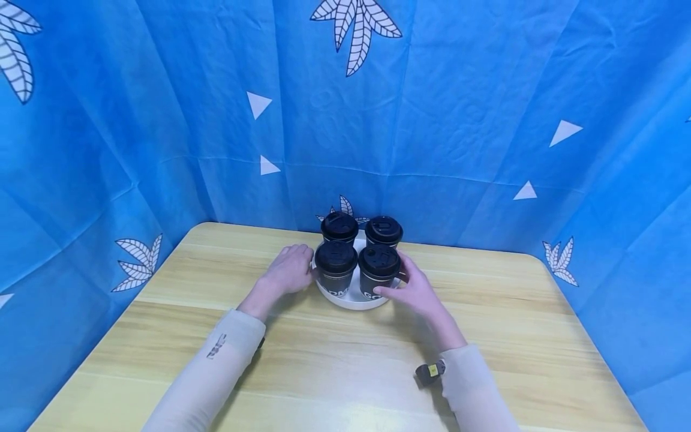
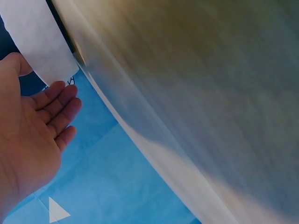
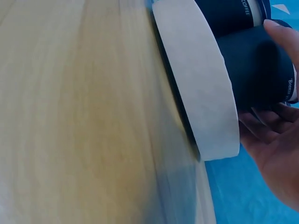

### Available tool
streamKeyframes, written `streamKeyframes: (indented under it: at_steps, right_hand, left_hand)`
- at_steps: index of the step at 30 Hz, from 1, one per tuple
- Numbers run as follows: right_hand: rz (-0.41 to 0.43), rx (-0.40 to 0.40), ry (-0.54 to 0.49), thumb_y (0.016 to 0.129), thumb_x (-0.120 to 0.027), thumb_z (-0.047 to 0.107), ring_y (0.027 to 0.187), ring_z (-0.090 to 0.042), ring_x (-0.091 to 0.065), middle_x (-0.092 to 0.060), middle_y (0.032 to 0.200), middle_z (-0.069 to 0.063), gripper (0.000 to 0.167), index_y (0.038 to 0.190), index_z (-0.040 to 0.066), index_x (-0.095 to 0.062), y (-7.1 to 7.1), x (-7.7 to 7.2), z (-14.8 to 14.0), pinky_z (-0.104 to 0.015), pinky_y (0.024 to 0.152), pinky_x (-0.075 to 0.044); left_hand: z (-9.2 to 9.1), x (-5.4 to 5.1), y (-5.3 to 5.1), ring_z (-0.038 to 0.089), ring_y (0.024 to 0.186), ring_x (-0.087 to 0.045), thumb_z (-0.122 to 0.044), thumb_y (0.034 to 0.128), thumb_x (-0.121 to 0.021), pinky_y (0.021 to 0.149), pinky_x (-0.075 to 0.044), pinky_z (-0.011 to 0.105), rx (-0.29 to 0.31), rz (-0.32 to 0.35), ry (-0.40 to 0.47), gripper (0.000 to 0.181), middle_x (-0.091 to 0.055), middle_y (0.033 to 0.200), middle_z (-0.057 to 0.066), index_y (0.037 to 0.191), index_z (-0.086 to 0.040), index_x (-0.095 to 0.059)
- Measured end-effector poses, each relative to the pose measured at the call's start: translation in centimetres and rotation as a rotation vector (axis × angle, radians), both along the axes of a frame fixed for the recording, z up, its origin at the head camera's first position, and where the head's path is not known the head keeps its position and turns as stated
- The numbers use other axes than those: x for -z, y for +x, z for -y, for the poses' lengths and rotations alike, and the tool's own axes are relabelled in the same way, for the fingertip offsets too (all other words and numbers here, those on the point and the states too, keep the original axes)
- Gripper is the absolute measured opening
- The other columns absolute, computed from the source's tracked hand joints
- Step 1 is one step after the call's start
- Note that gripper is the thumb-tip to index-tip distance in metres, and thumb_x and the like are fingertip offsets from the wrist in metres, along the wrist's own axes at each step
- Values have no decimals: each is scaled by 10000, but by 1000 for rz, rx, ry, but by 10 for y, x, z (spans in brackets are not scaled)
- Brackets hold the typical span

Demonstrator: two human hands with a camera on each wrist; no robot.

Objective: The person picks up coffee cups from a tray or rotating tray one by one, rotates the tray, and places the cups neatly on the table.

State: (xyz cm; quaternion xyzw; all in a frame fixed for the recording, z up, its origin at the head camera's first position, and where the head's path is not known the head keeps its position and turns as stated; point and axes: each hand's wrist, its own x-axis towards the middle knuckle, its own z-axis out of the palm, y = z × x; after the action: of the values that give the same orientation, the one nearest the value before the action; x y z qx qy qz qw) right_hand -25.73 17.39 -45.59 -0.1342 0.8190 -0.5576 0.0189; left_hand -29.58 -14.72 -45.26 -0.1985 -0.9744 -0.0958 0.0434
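A round white tray carries several dark paper coffee cups with black lids. At its left side my left hand pinches the rim, thumb over the edge and fingers against the outer wall in the left wrist view. My right hand holds the front right cup, thumb on the near side and fingers round the far side. In the right wrist view that cup stands within the tray wall. Beside it is the front left cup; behind stand a back left cup and a back right cup.
The tray is near the far edge of a light wooden table. A blue curtain with white leaves and triangles hangs right behind it and along both sides. A small dark device is at the right sleeve's cuff.
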Motion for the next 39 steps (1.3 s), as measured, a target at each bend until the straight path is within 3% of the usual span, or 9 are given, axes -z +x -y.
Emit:
streamKeyframes:
  at_steps: [6, 14, 29, 39]
  right_hand:
    - [-74, -10, 16, 772, -926, 186, 1368, -345, -536, -582, 1459, -141, 954, 1570, 112, -407, -2, 4, 3, -529, 1153, -413]
    - [-111, -14, 22, 768, -914, 116, 1339, -324, -559, -606, 1421, -129, 906, 1539, 107, -439, -3, 8, 4, -508, 1134, -441]
    - [-129, 8, 26, 770, -910, 105, 1322, -321, -568, -607, 1405, -133, 842, 1492, 85, -477, -4, 8, 4, -497, 1122, -457]
    - [-151, 8, -4, 773, -910, 107, 1336, -318, -557, -583, 1439, -109, 831, 1488, 108, -488, -2, 4, 4, -504, 1129, -448]
  left_hand:
    - [-1, 0, 1, 261, 977, -523, -358, 966, -662, 1034, -429, 463, -6, 7, -14, 299, -545, 973, 45, 1038, -79, -586]
    - [-2, -2, 3, 275, 971, -526, -352, 965, -663, 1019, -436, 468, -3, -1, -21, 301, -544, 961, 53, 1029, -68, -586]
    - [-3, -4, 1, 290, 1033, -541, -350, 967, -656, 1010, -438, 462, -18, 17, -15, 376, -591, 1064, 90, 1149, -26, -604]
    - [-1, -3, 3, 283, 1001, -523, -345, 969, -650, 993, -439, 465, -15, 23, -12, 341, -557, 1012, 72, 1111, -41, -589]
